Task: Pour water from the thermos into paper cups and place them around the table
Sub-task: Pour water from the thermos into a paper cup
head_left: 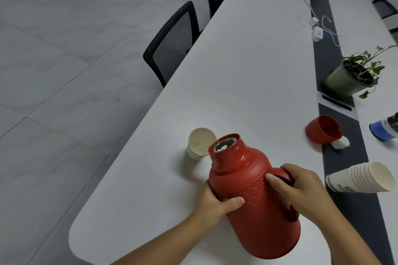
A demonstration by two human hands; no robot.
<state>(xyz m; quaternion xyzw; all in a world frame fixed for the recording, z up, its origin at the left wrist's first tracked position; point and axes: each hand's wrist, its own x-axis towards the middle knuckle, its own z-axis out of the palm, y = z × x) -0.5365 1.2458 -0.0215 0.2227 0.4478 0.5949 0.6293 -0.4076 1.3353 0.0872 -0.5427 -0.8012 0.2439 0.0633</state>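
We see both hands holding the red thermos [254, 196] at lower centre, tilted. Its open mouth meets a paper cup [199, 143] just upper left.

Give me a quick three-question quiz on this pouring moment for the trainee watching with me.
1. True or false: the red plastic thermos is tilted with its open mouth toward the single white paper cup.
2. Which hand grips the thermos handle? A) left hand B) right hand C) neither
3. Fill in: the stack of white paper cups lies on its ____ at the right.

Key:
1. True. The mouth leans over the cup's rim.
2. B. The right hand curls round the handle, while the left hand holds the body.
3. Side. It lies near the red plastic thermos lid, which rests mouth up by the dark centre strip.
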